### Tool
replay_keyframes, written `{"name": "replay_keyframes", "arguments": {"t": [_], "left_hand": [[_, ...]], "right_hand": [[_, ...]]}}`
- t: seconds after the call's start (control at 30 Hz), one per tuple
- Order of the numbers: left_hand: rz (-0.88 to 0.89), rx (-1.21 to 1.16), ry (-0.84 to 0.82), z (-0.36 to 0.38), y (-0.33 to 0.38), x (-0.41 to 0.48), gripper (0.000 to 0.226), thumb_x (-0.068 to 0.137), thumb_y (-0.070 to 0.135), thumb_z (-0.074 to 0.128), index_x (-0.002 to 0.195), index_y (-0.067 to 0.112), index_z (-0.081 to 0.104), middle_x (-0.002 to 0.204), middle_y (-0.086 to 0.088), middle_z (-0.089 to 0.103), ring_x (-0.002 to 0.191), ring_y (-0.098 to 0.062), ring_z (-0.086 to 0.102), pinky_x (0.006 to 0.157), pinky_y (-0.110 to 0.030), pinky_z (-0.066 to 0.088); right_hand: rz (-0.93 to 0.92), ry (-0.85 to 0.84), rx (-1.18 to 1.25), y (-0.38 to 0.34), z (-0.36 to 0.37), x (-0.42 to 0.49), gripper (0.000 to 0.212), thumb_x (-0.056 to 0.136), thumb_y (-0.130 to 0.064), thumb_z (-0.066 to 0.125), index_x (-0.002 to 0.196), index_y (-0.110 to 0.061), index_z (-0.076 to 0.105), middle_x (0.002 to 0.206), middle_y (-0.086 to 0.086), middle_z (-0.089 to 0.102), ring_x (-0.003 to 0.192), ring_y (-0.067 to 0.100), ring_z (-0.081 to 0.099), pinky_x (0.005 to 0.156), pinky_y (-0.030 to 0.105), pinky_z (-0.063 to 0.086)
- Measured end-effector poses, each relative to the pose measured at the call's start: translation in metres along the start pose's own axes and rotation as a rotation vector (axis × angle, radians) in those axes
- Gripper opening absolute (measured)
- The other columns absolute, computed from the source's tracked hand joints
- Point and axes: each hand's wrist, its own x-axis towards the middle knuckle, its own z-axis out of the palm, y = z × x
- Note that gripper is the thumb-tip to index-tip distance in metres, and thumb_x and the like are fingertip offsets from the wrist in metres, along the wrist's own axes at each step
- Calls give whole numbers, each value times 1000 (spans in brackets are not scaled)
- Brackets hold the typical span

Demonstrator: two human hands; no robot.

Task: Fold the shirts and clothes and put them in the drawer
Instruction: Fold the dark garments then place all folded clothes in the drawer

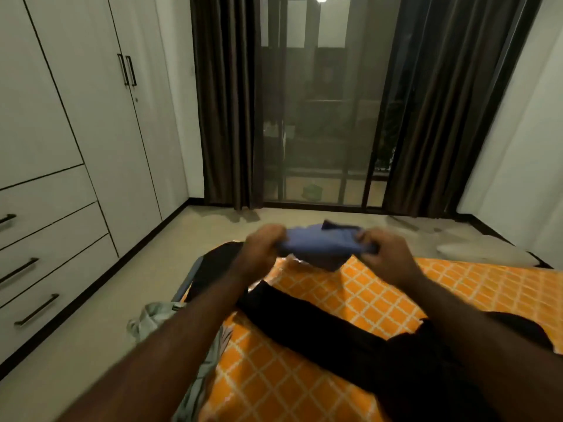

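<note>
Hands at centre frame hold a blue garment (316, 246) in the air above the far edge of an orange lattice-patterned bedsheet (380, 293): the left hand (264, 246) grips its left end, the right hand (384, 254) its right end, fingers curled into the cloth. Black clothing (350, 333) sprawls across the sheet below. Closed drawers (45, 254) of a white wardrobe (76, 102) line the left; dark curtains (225, 102) flank a glass door at top.

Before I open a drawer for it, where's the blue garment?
Head view, centre: the blue garment is gripped between left hand and right hand, above the orange bedspread.
</note>
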Motion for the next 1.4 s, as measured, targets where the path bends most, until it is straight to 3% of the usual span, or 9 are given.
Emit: {"name": "replay_keyframes", "arguments": {"t": [0.07,0.17,0.27,0.43,0.63,0.9,1.07,1.23,1.4], "left_hand": [[-80,-37,-238,36,-18,-90,20,98,1,52,105,6,70,114,-11,66,108,-6,55,99,-27,47],[-123,75,-601,80,-45,-201,13,90,11,54,90,13,67,96,-3,65,88,-13,57,76,-32,46],[-105,269,-987,85,-49,-231,22,82,14,56,97,13,72,106,-11,72,96,-25,65,83,-33,48],[-64,439,-941,73,-36,-212,35,94,11,55,127,10,66,131,-15,64,119,-34,59,94,-34,44],[-7,699,-813,72,-43,-223,60,96,10,50,151,31,41,152,-8,40,134,-33,45,101,-44,47],[-70,721,-853,92,-52,-233,74,97,29,57,160,36,19,167,-13,13,151,-34,21,112,-45,40],[-169,589,-858,102,-72,-239,75,95,38,61,160,35,23,167,-13,15,152,-33,20,118,-44,33],[-328,369,-815,108,-96,-235,82,83,36,61,158,31,27,166,-11,22,152,-32,23,124,-38,24],[-365,231,-771,107,-107,-231,86,79,37,70,152,38,24,165,-10,25,152,-29,25,121,-36,24]], "right_hand": [[29,-209,35,19,37,-87,19,69,-20,72,79,-29,59,77,-18,58,69,-6,53,64,25,39],[18,-628,-62,25,73,-186,8,74,-23,64,77,-24,56,73,-3,62,66,15,57,59,33,42],[47,-928,-265,9,83,-202,5,82,-15,65,84,-11,67,89,10,70,82,26,64,72,36,47],[91,-1175,-365,-10,94,-198,50,83,-9,77,131,-13,62,129,6,64,115,26,62,86,23,43],[55,-975,-582,6,97,-204,30,95,-28,63,124,-20,66,127,8,66,116,30,62,97,43,53],[-135,-857,-792,24,102,-216,87,88,-30,73,156,-39,21,166,5,16,151,30,28,100,44,48],[-116,-842,-749,35,111,-214,76,92,-32,65,157,-36,28,170,2,13,156,25,16,108,44,43],[-76,-776,-439,46,114,-207,47,95,-25,60,142,-29,56,158,0,41,149,22,33,109,43,44],[268,-461,160,68,119,-204,17,92,-25,68,106,-31,73,104,-10,71,97,10,67,86,40,56]]}}
